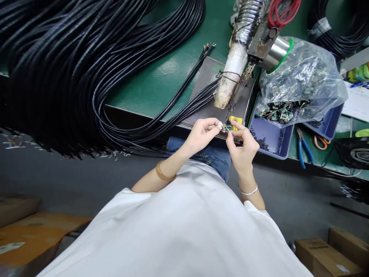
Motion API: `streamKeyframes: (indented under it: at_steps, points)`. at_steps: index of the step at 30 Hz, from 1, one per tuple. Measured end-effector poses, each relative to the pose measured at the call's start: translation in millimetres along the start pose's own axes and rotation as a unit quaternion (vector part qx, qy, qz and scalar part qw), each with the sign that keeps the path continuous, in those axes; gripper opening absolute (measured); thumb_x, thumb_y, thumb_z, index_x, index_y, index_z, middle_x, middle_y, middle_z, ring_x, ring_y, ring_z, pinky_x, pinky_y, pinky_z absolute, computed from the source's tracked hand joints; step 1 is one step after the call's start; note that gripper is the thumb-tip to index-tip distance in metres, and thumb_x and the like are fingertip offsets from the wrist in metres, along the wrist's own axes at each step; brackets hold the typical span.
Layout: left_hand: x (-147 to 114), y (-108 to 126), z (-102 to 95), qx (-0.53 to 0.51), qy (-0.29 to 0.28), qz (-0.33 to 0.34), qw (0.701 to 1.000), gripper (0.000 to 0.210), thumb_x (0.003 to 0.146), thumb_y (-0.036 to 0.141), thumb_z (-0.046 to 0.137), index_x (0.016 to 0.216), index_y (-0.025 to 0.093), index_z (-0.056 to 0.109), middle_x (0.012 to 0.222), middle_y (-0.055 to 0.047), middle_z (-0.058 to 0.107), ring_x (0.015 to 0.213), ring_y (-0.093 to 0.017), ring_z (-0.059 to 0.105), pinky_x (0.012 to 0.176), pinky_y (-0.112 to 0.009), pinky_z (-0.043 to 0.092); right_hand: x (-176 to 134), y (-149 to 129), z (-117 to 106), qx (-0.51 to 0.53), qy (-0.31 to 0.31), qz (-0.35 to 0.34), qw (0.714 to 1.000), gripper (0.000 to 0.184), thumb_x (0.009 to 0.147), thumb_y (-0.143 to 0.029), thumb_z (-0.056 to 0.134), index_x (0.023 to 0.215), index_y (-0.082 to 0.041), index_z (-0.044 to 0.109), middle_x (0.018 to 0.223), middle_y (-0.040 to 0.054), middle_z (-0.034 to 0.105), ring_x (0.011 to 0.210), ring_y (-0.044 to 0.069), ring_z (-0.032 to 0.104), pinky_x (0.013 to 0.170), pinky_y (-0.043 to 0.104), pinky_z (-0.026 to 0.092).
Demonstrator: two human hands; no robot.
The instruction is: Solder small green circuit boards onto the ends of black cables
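Observation:
At the bench edge, my left hand (202, 134) is closed, its fingertips pinching the left end of a small green circuit board (226, 127). Something white covers or sits at those fingertips. My right hand (242, 143) is closed too, thumb and finger pinched at the board's right side on what looks like a thin wire with a red spot. Its other fingers reach over a yellow block (236, 120) just behind. Directly above the board, the tip of a metal soldering arm (241, 86) points down, beside a foil-and-white-wrapped hose (230, 77). The fingers partly hide the board.
Black cables (72, 77) are heaped at left, several running onto a dark mat (198, 92). At right are a purple tray (284, 148), a plastic bag of circuit boards (305, 77), blue-handled pliers (303, 148), orange-handled scissors (319, 142) and a solder spool (275, 54). Cardboard boxes (323, 254) stand below.

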State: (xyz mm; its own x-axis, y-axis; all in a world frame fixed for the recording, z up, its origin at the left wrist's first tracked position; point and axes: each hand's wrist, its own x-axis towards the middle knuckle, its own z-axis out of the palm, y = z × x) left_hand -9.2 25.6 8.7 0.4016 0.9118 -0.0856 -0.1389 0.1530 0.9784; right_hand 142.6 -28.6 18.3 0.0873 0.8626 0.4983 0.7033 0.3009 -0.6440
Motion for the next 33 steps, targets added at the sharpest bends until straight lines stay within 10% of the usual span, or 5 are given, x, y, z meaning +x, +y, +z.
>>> streamKeyframes:
  at_steps: [33]
  points:
    - [0,14,-2.9,0.001,0.019,-0.010,1.000,0.022,0.080,0.032,0.073,0.080,0.014,0.060,0.059,0.006,0.051,0.049,-0.003,0.040,0.049,-0.018,0.030,5,-4,-5,-0.020,0.034,-0.016,0.999,0.005,0.090,-0.017,0.063,0.090,-0.022,0.063,0.114,0.0073,0.076,0.101,0.020,0.075,0.078,0.030,0.062]
